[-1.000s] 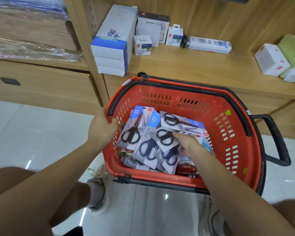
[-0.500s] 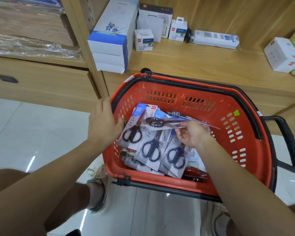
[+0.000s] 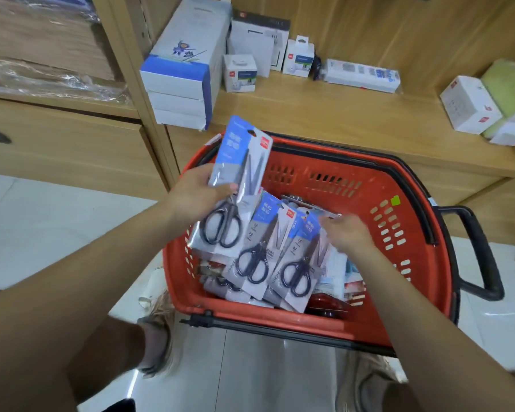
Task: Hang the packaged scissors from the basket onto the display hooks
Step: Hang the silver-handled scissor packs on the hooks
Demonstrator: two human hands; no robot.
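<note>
Nearest the person, the red basket (image 3: pixel 416 263) sits on the floor between the two forearms. The loose packs (image 3: pixel 259 254) of scissors lie heaped in its left half, just below and to the right of the left hand (image 3: pixel 195 194). The right hand (image 3: pixel 350 233) hangs low inside the basket, just right of that heap, with its fingers pointing towards a thin pack seen edge-on (image 3: pixel 306 205). Motion blur hides the fingertips, so whether it grips that pack or only touches it cannot be told. The left hand is raised over the basket's left rim with thumb and fingers wrapped round the middle of the held pack (image 3: pixel 235 156), lifted above the heap. That pack's long axis runs away from the person. The black handle loops sit at the near, lower end, below the hand, and the hang hole (image 3: pixel 252 132) sits at the far, upper end, beyond the fingers and tilted slightly right. Farther off, past the held pack's top, a wooden shelf (image 3: pixel 354 120) carries white boxes (image 3: pixel 185 69). No display hooks are in view. The left hand looks likely to do the hanging, since it already has a pack with the hole end leading outward. It would need to carry that end up and out to wherever the hooks are.
</note>
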